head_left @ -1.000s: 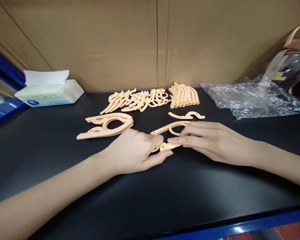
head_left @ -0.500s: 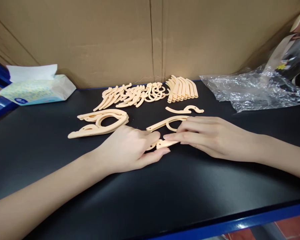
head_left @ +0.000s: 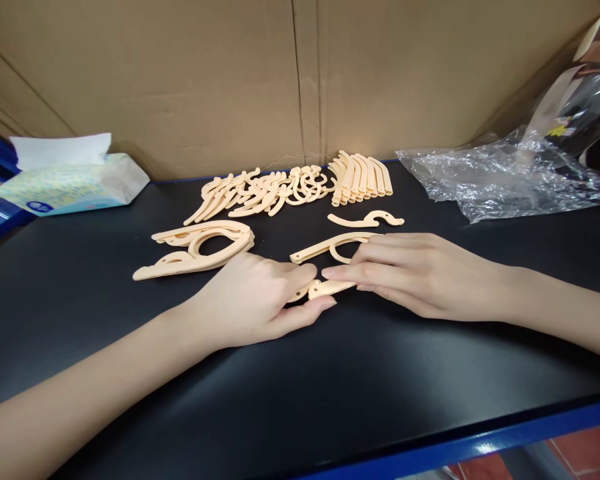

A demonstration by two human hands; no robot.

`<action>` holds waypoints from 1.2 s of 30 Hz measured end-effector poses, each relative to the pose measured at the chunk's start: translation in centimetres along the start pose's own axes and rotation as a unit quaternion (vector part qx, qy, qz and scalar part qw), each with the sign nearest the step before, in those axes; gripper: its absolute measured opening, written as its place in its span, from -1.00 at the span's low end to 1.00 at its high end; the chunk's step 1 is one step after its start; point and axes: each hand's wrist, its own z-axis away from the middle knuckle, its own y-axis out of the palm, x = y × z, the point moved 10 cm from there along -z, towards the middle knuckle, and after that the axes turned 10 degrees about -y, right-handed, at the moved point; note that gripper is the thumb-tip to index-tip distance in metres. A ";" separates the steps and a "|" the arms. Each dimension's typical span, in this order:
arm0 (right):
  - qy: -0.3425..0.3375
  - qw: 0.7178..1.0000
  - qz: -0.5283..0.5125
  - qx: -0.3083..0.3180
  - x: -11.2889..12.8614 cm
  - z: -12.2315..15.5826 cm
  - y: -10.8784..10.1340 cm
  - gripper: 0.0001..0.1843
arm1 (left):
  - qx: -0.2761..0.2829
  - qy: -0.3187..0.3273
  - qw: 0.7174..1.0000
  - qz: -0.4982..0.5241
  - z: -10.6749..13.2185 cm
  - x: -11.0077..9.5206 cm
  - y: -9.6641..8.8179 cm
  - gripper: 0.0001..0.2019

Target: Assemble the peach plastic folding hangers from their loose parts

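Note:
My left hand (head_left: 265, 293) is closed on a small cream plastic hanger piece (head_left: 300, 292); only its end with a hole shows between thumb and fingers. Against that end lies the tip of a folding hanger arm (head_left: 330, 288). From the right, my right hand (head_left: 410, 272) is closed over the partly assembled hanger (head_left: 325, 248), fingers pressing its arms and covering much of it. Its long upper arm and curved hook part show past the fingers. A loose hanger hook (head_left: 367, 219) lies just beyond my right hand. Folded hangers (head_left: 195, 250) are stacked left of my left hand.
Loose hook pieces (head_left: 260, 192) and a pile of curved hanger arms (head_left: 363, 179) lie along the back of the black table (head_left: 330, 393). A tissue pack (head_left: 75, 183) stands at the left; a clear plastic bag (head_left: 500, 177) lies at the right. Cardboard (head_left: 205, 80) rises behind.
The whole view has shifted slightly. Both hands keep the same hold on the hanger parts, with no clear movement between them.

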 end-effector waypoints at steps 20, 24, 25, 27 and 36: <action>0.008 1.000 -0.009 0.025 0.0 0.0 0.5 -0.63 | -0.015 -0.015 1.000 -0.003 0.1 0.1 0.0 -0.59; 0.019 0.999 -0.017 0.024 -0.2 0.1 0.5 -0.66 | 0.017 -0.027 0.999 -0.007 0.1 0.3 0.5 -0.59; 0.022 0.999 -0.020 0.025 -0.3 0.1 0.5 -0.67 | 0.020 -0.029 0.999 -0.007 0.1 0.4 0.5 -0.59; 0.023 0.999 -0.024 0.025 -0.3 0.0 0.5 -0.68 | 0.024 -0.030 0.999 -0.003 0.1 0.3 0.6 -0.59; 0.023 0.999 -0.022 0.024 -0.3 0.0 0.6 -0.66 | 0.016 -0.026 1.000 0.002 0.1 0.3 0.5 -0.58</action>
